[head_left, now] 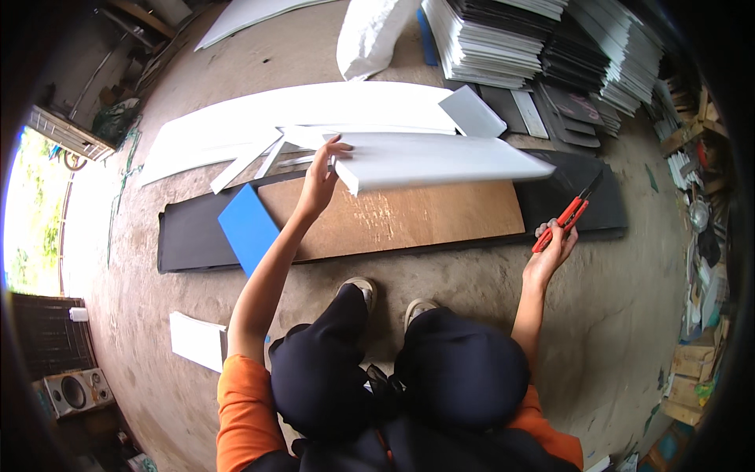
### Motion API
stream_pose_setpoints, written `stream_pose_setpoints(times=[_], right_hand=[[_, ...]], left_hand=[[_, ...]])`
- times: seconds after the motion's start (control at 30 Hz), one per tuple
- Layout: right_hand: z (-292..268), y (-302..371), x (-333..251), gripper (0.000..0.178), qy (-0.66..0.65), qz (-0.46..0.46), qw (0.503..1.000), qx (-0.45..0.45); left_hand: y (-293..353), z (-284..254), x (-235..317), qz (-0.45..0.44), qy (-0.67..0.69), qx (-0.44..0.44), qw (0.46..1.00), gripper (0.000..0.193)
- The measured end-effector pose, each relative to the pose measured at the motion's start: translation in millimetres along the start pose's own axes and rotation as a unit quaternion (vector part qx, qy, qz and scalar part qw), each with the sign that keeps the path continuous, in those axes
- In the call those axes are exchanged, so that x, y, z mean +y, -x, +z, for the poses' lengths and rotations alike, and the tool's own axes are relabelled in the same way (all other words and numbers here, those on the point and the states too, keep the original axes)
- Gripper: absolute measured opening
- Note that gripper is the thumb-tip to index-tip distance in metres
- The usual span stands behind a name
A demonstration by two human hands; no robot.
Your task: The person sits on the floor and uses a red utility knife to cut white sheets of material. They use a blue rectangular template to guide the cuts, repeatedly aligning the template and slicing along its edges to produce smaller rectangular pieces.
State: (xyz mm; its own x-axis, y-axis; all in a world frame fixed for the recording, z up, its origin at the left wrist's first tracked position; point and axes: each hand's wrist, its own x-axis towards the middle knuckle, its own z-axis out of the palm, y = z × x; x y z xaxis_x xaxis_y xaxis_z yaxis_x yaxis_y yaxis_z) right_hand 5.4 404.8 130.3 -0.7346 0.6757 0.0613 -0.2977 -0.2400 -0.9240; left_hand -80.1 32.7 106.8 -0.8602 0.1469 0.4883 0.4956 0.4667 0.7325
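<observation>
My left hand grips the left end of a white sheet, which is raised and tilted over a brown wooden board. The fingers curl round its edge. Off to the right, my right hand is closed round a red utility knife, its dark blade pointing up and away. The brown board lies on black sheets on the floor. A blue square panel rests on them, by the board's left end.
Large white sheets and narrow white strips lie beyond the board. Tall stacks of white and black sheets stand at far right, beside a white sack. A small white stack sits at near left. Wood scraps line the right side.
</observation>
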Motion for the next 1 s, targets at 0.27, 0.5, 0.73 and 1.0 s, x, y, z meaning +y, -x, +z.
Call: stream_pose_setpoints(times=[0.27, 0.5, 0.73, 1.0], right_hand=[[19.1, 40.8, 83.8, 0.031, 0.090, 0.084, 0.978, -0.167], [44.7, 69.2, 155.4, 0.024, 0.029, 0.284, 0.929, -0.234], [77.6, 73.1, 146.6, 0.026, 0.016, 0.365, 0.864, -0.347], [76.2, 64.9, 130.1, 0.035, 0.063, 0.364, 0.887, -0.275]], left_hand=[[118.3, 7.4, -93.1, -0.365, 0.255, 0.029, 0.895, 0.034], [144.4, 52.6, -83.6, -0.477, 0.156, 0.184, 0.845, 0.058], [151.3, -5.9, -66.5, -0.479, 0.186, 0.147, 0.845, 0.055], [196.8, -52.5, -55.9, -0.515, 0.164, 0.128, 0.832, 0.049]])
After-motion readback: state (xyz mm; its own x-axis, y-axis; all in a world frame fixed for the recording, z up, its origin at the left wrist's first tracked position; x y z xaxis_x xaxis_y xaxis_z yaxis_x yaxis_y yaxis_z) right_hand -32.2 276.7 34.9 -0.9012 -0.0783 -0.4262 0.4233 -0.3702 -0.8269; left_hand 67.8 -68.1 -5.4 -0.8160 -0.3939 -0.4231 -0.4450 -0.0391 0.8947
